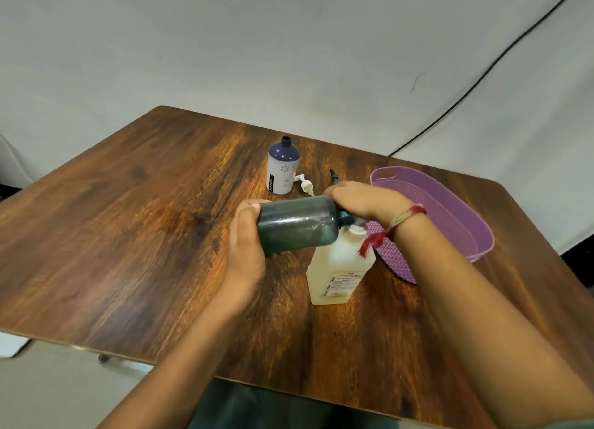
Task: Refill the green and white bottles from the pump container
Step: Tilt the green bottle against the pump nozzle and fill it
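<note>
Toward table [128, 219] right edge, basket [463, 226]: one, purple.
Pump container [337, 274]: one, upright beside basket.
Green bottle [297, 224]: one, sideways, neck above container.
Left hand [246, 248]: grasps green bottle's base.
Right hand [366, 200]: over container's top; grip unclear.
White bottle [283, 171]: one, uncapped, toward far edge.
Loose tops: two, white pump [305, 186] and dark nozzle [334, 176], near white bottle.

Table's left half [112, 219] free; basket [450, 210] blocks right.

Your dark wood-grain table [128, 235] carries an upright white bottle with navy shoulder [283, 174], a small white pump head [306, 186] lying beside it, a pale translucent labelled jug [334, 274] and a purple plastic basket [456, 213].
</note>
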